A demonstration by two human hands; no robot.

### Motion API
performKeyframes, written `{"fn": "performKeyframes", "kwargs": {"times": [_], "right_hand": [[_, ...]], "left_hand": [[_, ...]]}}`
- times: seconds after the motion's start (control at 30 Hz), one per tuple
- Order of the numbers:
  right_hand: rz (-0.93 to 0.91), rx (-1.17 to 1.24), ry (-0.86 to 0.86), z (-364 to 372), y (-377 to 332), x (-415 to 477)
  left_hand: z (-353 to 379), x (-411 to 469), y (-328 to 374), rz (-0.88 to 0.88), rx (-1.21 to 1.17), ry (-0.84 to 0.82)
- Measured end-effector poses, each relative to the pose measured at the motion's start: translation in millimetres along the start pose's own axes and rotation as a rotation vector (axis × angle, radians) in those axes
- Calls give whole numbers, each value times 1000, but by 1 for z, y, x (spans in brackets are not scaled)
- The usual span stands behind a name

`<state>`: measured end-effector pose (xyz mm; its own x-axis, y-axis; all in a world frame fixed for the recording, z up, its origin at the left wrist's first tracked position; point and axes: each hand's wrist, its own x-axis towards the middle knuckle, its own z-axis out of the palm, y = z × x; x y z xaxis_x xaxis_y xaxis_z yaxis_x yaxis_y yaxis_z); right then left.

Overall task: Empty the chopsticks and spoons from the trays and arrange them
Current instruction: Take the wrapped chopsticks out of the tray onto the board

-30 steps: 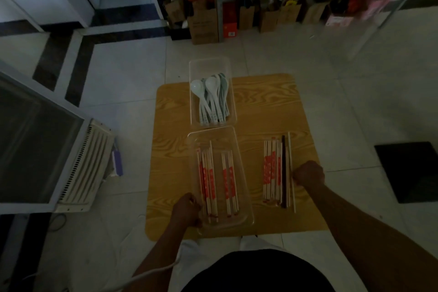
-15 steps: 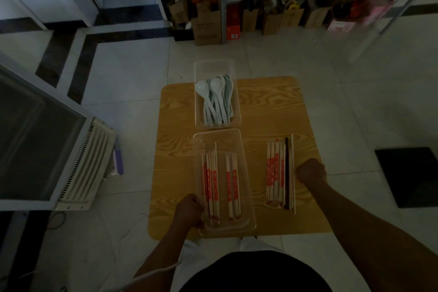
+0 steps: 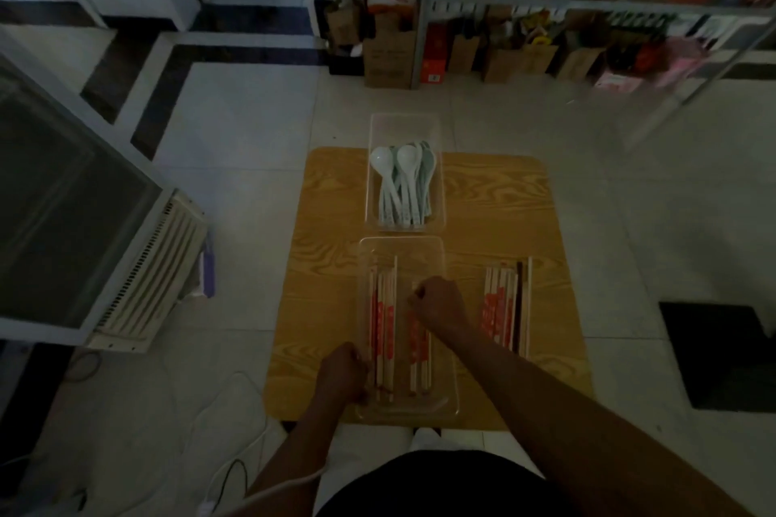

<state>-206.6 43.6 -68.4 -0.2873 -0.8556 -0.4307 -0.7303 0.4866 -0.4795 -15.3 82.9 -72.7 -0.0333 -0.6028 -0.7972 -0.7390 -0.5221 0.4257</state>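
Note:
A clear near tray [image 3: 445, 264] on the small wooden table [image 3: 495, 214] holds several wrapped chopsticks [image 3: 384, 323] printed in red. My left hand [image 3: 342, 374] grips the tray's near left rim. My right hand [image 3: 436, 302] is curled over the right bundle of chopsticks inside the tray, fingers closed at their tops; whether it pinches them I cannot tell. A row of chopsticks [image 3: 506, 306] lies on the table right of the tray. Behind, a second clear tray [image 3: 373, 130] holds several white and pale green spoons [image 3: 405, 185].
A white appliance with a vented side [image 3: 138, 281] stands on the floor to the left. Metal shelves with boxes and bags [image 3: 546, 25] fill the back. A dark mat [image 3: 722, 357] lies on the floor at right. A white cable [image 3: 235, 491] trails near my legs.
My right hand has moved left from beside the laid-out row on the table into the near tray, over the right bundle of chopsticks. The left hand still holds the tray's rim.

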Motion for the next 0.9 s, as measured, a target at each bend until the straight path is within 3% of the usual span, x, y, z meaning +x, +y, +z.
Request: {"fn": "performKeyframes", "kwargs": {"times": [0.17,0.4,0.9], "right_hand": [[153,-1,-95,54,1,-17],[312,-9,-22,71,-6,-16],[321,-43,-55,65,-20,-9]], "left_hand": [[0,1,-3,3,-1,-19],[3,5,-5,36,-43,33],[-2,3,-3,-17,-35,-26]]}}
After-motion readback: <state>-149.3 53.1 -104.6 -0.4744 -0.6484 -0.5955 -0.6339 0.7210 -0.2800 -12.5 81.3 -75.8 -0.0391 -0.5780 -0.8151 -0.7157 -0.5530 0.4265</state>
